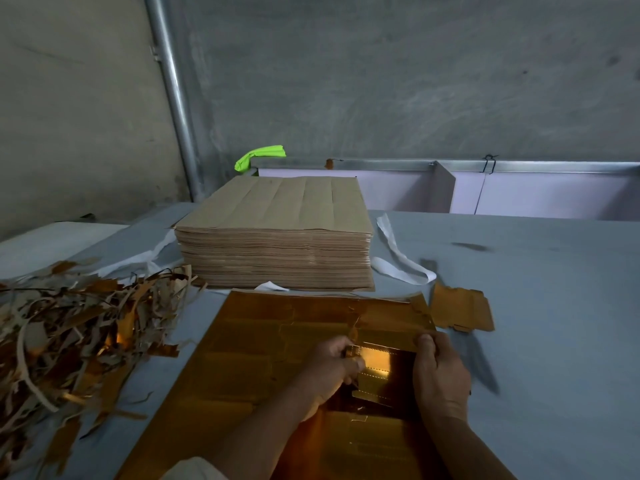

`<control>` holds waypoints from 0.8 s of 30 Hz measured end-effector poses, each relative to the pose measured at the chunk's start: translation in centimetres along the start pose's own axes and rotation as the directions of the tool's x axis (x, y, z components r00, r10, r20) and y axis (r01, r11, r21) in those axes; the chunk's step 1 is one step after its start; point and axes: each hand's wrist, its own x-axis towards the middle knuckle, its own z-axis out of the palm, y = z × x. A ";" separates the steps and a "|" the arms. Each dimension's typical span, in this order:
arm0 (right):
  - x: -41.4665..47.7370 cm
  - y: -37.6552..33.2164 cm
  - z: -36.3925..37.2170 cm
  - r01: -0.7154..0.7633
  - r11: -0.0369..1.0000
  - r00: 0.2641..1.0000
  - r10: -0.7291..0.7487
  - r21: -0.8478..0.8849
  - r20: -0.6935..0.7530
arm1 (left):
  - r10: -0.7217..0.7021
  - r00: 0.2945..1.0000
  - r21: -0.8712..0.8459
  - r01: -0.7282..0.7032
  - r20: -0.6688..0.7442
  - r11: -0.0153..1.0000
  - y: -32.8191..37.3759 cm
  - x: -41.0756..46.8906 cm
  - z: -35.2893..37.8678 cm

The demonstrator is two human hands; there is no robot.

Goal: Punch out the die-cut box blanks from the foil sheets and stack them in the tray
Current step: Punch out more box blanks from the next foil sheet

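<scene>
No writing is readable anywhere. Scrap strips (69, 327) heap at the desk's (540, 292) left. On the gold foil sheet (263, 344), the left hand (334, 367) and right hand (440, 372) have fingers pinching a box blank (379, 370). Another blank (462, 311) lies right.

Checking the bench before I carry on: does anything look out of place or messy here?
One punched gold blank lies loose on the grey table, right of the gold foil sheet, not in any tray. A tangled heap of gold and brown offcut strips sprawls at left.
</scene>
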 end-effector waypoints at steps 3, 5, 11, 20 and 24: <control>0.0 -0.3 -0.1 -0.005 1.000 1.000 0.005 0.003 0.025 | -0.042 0.997 -0.197 0.028 -0.067 0.980 -0.2 0.0 -0.6; 0.0 -0.5 -0.2 -0.005 1.000 0.999 0.004 0.006 0.036 | -0.069 0.993 -0.320 0.036 -0.094 0.947 -0.4 0.2 -1.0; -0.2 -0.8 -0.3 -0.021 0.999 0.998 0.020 0.025 0.057 | -0.150 0.978 -0.549 0.047 -0.144 0.835 -0.8 0.9 -1.3; -0.5 -0.9 -0.6 -0.026 0.998 0.995 0.021 0.057 0.100 | -0.183 0.974 -0.466 0.103 -0.131 0.879 0.6 1.2 -1.3; -0.8 -1.3 -0.6 -0.029 0.992 0.995 0.017 0.121 0.098 | -0.181 0.970 -0.401 0.103 -0.161 0.910 1.0 1.5 -1.4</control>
